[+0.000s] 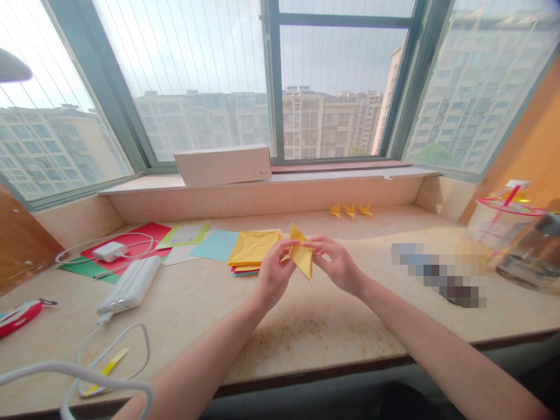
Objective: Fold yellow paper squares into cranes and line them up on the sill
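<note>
Both my hands are on the yellow folded paper (pixel 301 261), held up over the near-middle of the stone counter (pixel 350 324). Long axis runs steeply, top end leaning slightly left: one sharp tip points up and away, the other points down and a bit right. Broad face is turned roughly toward the camera.

Left hand (pixel 276 269): nearly closed, fingers and thumb pinching the paper's left side. Right hand (pixel 336 263): fingertips together on its right side, fingers curled, palm not visible. Exact finger gap: can't tell on either.

Just left of the left hand: yellow paper stack (pixel 252 247), with red and blue edges showing under it. Further left: light blue sheet (pixel 213 244), white sheet (pixel 178 256), yellow-green sheet (pixel 182 234), red sheet (pixel 151 233), green sheet (pixel 83 268). White charger (pixel 110 251) sits on the red one. White power bank (pixel 130 286) lies nearer me, cable at its near end.

Beyond the right hand, near the back wall: three small yellow folded figures (pixel 350 210) in a row. Far right: cup with red rim (pixel 494 224) and straw, glass container (pixel 531 256) beside it. White box (pixel 224 165) on the sill.
</note>
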Available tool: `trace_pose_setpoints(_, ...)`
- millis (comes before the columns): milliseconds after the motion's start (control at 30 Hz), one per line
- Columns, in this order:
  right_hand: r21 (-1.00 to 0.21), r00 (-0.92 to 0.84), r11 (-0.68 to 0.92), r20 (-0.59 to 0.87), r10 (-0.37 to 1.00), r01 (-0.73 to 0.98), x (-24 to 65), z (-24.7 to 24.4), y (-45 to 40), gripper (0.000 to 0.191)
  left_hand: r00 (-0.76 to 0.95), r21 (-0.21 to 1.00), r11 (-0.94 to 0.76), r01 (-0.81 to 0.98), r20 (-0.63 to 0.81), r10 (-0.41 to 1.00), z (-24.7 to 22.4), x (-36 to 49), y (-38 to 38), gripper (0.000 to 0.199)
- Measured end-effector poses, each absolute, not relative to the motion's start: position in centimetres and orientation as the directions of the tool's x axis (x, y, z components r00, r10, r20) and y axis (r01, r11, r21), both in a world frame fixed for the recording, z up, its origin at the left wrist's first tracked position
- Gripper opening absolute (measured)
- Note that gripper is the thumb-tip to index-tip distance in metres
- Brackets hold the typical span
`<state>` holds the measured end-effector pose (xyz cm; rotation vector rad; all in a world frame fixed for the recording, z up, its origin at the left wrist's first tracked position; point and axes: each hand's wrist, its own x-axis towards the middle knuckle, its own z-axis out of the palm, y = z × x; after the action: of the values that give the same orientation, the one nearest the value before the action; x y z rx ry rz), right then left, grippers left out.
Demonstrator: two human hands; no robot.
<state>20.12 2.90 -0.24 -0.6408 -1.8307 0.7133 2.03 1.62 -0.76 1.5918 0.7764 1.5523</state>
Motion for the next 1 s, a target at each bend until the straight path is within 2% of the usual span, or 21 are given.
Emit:
trace_pose_setpoints(167, -0.721, -0.346, 0.681, 0.611, 0.712, 0.127, 20.2, 0.1, 3.0, 0.026, 0.093, 0.843, -0.538, -0.012, 0.537, 0.839, 0.1, 1.9, 1.1, 0.015)
trace_pose_setpoints(267, -0.771, -0.321, 0.631, 0.577, 0.751, 0.088, 19.9, 0.0, 3.1, 0.028, 0.103, 0.847, -0.531, 0.028, 0.526, 0.844, 0.3, 1.9, 1.0, 0.016)
trace_pose_setpoints(333, -0.819, -0.28, 0.573, 0.545, 0.79, 0.023, 19.7, -0.3, 3.1, 0.027, 0.091, 0.868, -0.496, -0.016, 0.496, 0.864, 0.1, 2.0, 1.1, 0.016)
trace_pose_setpoints(467, -0.847, -0.219, 0.528, 0.528, 0.82, -0.063, 19.3, -0.9, 3.3, 0.029, 0.115, 0.914, -0.386, -0.125, 0.4, 0.909, -0.5, 2.0, 1.3, 0.042)
trace_pose_setpoints(533, -0.837, -0.204, 0.543, 0.544, 0.814, -0.067, 19.3, -1.0, 3.3, 0.028, 0.131, 0.925, -0.36, -0.12, 0.375, 0.918, -0.5, 2.0, 1.4, 0.045)
trace_pose_setpoints(700, -0.826, -0.152, 0.563, 0.552, 0.82, 0.034, 19.5, -0.8, 3.3, 0.028, 0.076, 0.916, -0.353, -0.19, 0.372, 0.925, -0.2, 1.9, 1.4, 0.024)
trace_pose_setpoints(867, -0.785, -0.119, 0.596, 0.584, 0.803, 0.166, 19.7, -0.6, 3.2, 0.021, 0.166, 0.919, -0.282, -0.276, 0.334, 0.928, 0.2, 2.2, 1.0, 0.025)
trace_pose_setpoints(1000, -0.694, -0.136, 0.689, 0.677, 0.724, 0.211, 19.7, -0.4, 3.0, 0.013, 0.228, 0.928, -0.251, -0.277, 0.317, 0.921, 0.5, 2.4, 0.7, 0.035)
